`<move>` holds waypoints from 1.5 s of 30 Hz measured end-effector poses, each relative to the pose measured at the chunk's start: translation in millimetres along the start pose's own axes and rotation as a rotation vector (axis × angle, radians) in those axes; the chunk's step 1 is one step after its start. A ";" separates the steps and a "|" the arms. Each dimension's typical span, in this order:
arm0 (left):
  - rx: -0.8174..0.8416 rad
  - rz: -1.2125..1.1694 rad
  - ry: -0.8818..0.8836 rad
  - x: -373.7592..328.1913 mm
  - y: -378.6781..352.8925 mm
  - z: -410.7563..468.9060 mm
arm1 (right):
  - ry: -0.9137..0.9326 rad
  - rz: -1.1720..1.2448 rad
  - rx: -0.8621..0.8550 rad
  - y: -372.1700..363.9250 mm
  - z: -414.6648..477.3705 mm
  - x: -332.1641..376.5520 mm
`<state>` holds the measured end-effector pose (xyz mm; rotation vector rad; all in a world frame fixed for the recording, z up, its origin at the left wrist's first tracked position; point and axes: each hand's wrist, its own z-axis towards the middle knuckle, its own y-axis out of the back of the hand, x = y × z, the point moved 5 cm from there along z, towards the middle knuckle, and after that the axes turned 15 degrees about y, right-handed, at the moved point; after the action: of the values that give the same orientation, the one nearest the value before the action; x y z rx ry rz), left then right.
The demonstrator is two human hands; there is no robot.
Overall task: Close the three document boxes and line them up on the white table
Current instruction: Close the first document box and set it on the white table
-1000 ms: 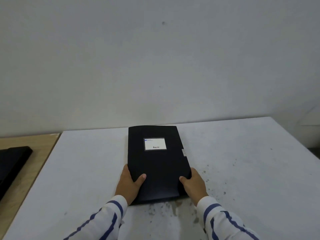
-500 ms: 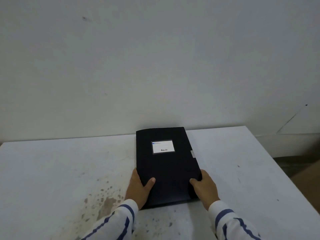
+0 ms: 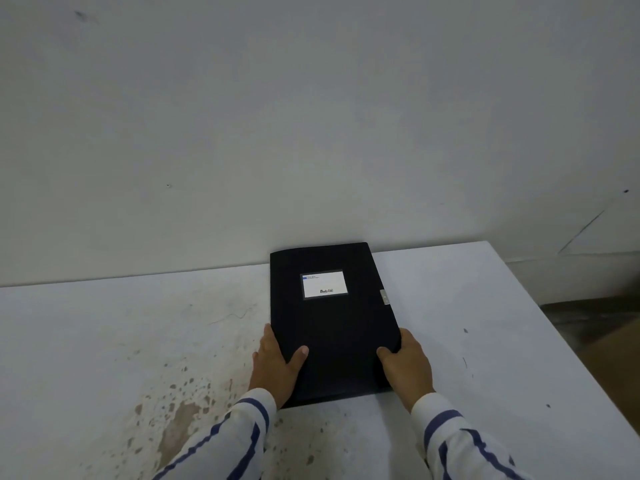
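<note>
One black document box [image 3: 334, 327] lies flat and closed on the white table [image 3: 104, 341], its far end against the wall. It has a white label on the lid and a small metal clasp on its right edge. My left hand [image 3: 275, 367] grips the near left corner, thumb on top. At the near right corner my right hand [image 3: 408, 367] holds the box the same way. No other document box is in view.
The table surface has brown stains [image 3: 180, 420] left of my arms. Its right edge [image 3: 554, 323] drops to a dark floor and a brown surface [image 3: 616, 351]. A plain white wall [image 3: 311, 116] stands directly behind the table.
The box, held in both hands, has shifted rightward along the table towards the wall. The view turned right, so the wooden table and dark box at far left left the view.
</note>
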<state>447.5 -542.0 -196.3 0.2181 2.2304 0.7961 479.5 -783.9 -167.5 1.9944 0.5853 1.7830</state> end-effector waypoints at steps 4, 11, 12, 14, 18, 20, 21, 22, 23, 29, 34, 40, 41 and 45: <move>0.003 0.040 0.021 -3.8 -0.1 3.2 | -0.002 -0.014 -0.001 -0.9 2.2 2.3; -0.058 0.092 0.034 -10.3 3.9 2.1 | 0.042 -0.142 0.030 -3.0 4.0 5.5; -0.082 0.104 0.019 -11.4 4.5 -0.4 | 0.078 -0.227 0.017 -3.0 2.9 6.9; -0.114 0.106 -0.021 -11.3 7.3 -6.2 | 0.178 -0.399 0.002 -5.5 -1.9 16.0; -0.116 0.155 -0.074 -3.9 16.1 -15.4 | 0.339 -0.539 0.103 -28.2 -12.5 41.1; -0.125 0.196 -0.078 3.0 25.1 -19.8 | 0.412 -0.539 0.176 -45.4 -20.0 58.0; -0.135 0.216 -0.083 7.0 31.2 -22.0 | 0.440 -0.528 0.210 -54.6 -24.6 67.1; -0.145 0.230 -0.090 11.6 38.2 -24.0 | 0.463 -0.517 0.246 -64.2 -29.5 76.2; -0.152 0.241 -0.099 16.5 45.7 -26.2 | 0.484 -0.509 0.283 -74.2 -35.2 85.1; -0.194 0.339 -0.136 63.8 108.5 -46.8 | 0.585 -0.467 0.372 -136.6 -87.3 140.8; -0.262 0.316 -0.111 130.2 177.5 -73.4 | 0.661 -0.472 0.433 -195.6 -147.8 186.4; -0.343 0.251 -0.069 232.6 269.7 -116.1 | 0.746 -0.445 0.432 -272.7 -244.2 246.9; -0.361 0.243 -0.069 248.9 284.9 -123.7 | 0.764 -0.430 0.433 -285.8 -260.8 256.5; -0.432 0.211 -0.048 309.8 345.6 -150.1 | 0.821 -0.385 0.450 -338.1 -322.3 292.6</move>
<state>94.0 -222.1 -92.4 0.2605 1.9534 1.3478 173.3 -334.5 -78.4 1.1463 1.6106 2.2942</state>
